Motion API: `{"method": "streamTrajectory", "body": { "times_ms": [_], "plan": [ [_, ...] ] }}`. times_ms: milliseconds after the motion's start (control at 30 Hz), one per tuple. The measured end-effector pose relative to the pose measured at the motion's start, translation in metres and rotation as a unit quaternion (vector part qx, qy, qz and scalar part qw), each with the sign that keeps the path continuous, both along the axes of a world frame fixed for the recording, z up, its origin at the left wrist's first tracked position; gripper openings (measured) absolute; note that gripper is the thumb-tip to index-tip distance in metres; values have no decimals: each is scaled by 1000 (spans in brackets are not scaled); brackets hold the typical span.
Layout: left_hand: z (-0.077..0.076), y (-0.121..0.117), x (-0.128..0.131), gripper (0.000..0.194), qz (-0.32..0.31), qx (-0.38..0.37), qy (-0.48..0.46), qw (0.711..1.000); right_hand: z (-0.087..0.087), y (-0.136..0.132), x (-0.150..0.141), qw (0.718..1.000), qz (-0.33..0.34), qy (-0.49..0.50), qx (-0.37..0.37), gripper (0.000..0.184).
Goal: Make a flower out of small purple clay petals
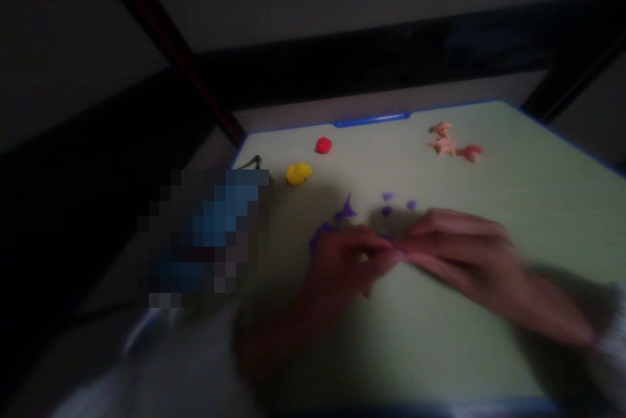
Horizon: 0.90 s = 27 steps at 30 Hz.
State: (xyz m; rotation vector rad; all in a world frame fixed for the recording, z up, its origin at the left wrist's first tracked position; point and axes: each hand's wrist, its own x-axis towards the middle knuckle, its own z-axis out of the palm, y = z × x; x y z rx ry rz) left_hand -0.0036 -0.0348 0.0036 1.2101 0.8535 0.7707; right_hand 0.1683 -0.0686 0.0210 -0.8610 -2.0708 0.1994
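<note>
My left hand (342, 265) and my right hand (469, 255) meet over the table, fingertips pinched together. Between the fingertips shows a bit of purple modelling clay (400, 253), mostly hidden by the fingers. A larger lump of purple clay (320, 235) lies partly behind my left hand. Just beyond it is a pointed purple clay piece (347, 209). Several small purple bits, one of them a little triangle (388, 197), lie in front of my right hand. Both hands are slightly blurred.
On the pale table (489, 353) sit a yellow clay lump (298, 173) and a red clay lump (323, 145). Several peach-coloured clay shapes (444, 146) lie at the back right, beside a reddish one (472, 153). A blue strip (374, 120) marks the far edge. A pixelated patch covers the left side.
</note>
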Motion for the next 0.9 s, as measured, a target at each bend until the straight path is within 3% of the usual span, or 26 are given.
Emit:
{"method": "streamTrajectory", "body": {
  "times_ms": [133, 300, 400, 500, 567, 900],
  "plan": [
    [2, -2, -1, 18, 8, -25, 5, 1000, 1, 0, 2, 1000, 0, -9, -6, 11],
    [2, -2, -4, 10, 35, 10, 15, 999, 0, 0, 1, 999, -21, 18, -30, 9],
    [1, 1, -5, 11, 48, 35, 23, 998, -2, 2, -2, 985, -48, 94, -136, 8],
    [3, 1, -5, 10, 67, 54, 43, 995, -3, 4, -3, 952, -43, 154, -260, 8],
    [4, 0, -5, 9, 76, 62, 52, 994, -4, 5, -4, 936, -38, 180, -301, 9],
    [5, 0, -4, 5, 73, 77, 55, 993, -1, 4, -7, 926, -51, 201, -317, 6]
  ]
}}
